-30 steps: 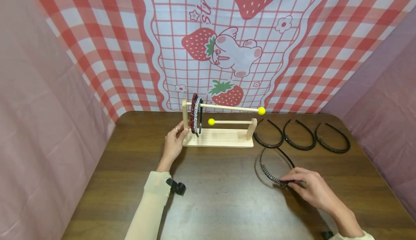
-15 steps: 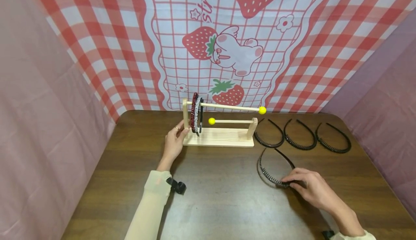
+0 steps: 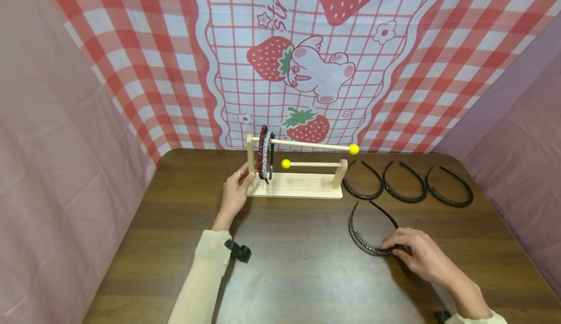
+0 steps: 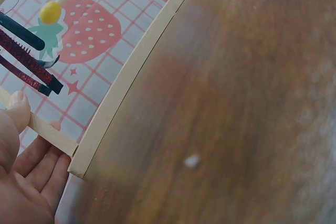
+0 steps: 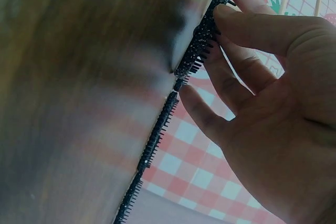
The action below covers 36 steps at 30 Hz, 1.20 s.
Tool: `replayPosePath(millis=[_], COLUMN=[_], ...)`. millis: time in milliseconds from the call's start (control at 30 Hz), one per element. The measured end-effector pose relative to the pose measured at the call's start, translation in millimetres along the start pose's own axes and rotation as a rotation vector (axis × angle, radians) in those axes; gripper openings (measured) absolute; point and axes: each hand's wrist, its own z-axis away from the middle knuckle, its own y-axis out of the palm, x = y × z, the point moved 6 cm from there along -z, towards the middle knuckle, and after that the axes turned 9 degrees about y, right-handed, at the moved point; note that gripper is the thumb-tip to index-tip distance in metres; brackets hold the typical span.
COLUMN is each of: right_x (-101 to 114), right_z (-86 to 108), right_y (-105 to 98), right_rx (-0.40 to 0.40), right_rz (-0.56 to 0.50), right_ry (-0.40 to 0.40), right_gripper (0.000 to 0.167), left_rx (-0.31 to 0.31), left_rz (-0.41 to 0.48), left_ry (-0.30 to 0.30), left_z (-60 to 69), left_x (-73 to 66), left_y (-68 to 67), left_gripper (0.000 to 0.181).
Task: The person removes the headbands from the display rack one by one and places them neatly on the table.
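Note:
At the back of the table, my left hand [image 3: 234, 195] grips the left upright of a wooden headband stand [image 3: 295, 186]. In the left wrist view the thumb lies on one side of that upright [image 4: 52, 134] and the fingers on the other. On the stand's upper rod hang a red headband [image 3: 260, 156], a silver one [image 3: 265, 161] and a black one [image 3: 271, 154]. Nearer the front, my right hand [image 3: 420, 253] pinches the curved part of a black toothed headband [image 3: 360, 240] lying on the table. Sparkles and comb teeth show on this headband [image 5: 202, 43] in the right wrist view.
Right of the stand, three more black headbands [image 3: 405, 199] lie in a row on the brown table [image 3: 280, 265]. Yellow balls [image 3: 354, 149] cap the stand's rods. A strawberry-print cloth [image 3: 302, 70] hangs behind, with pink curtains [image 3: 65, 143] at the sides.
The right hand has lowered the black headband from a tilt until it lies about flat on the table. The left hand has stayed on the stand's upright.

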Motion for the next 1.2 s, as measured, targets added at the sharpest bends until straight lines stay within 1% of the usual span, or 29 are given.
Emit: replayPosePath(millis=[400,700,767,933,1100,1200], right_x=[0,2,5,12,13,14], right_z=[-0.1,-2.9,-6.6,-17.5,-22.2,-22.4], right_y=[1,-1,-2,-6,-9,-11], right_rx=[0.018,0.027,0.01,-0.079,-0.144,-0.188], right_rz=[0.017,0.052,0.071,0.138,0.171,0.163], right_ry=[-0.012,0.013,0.023,0.066,0.171,0.221], right_gripper=[0.062,0.059,0.056,0.045,0.039,0.039], left_rx=[-0.006,-0.003,-0.003,-0.004,0.001,0.006], left_rz=[0.02,0.031,0.027,0.017,-0.014,-0.038], left_ry=[-0.009,-0.006,-0.003,-0.005,0.006,0.016], left_z=[0.6,0.4,0.5,1.7,1.0,0.2], left_x=[2.1,1.0,0.6,0.2,0.2,-0.1], left_y=[-1.5,-2.3,-2.7,-3.0,-1.7,-0.6], left_gripper=[0.045,0.044,0.044,0.045,0.045,0.046])
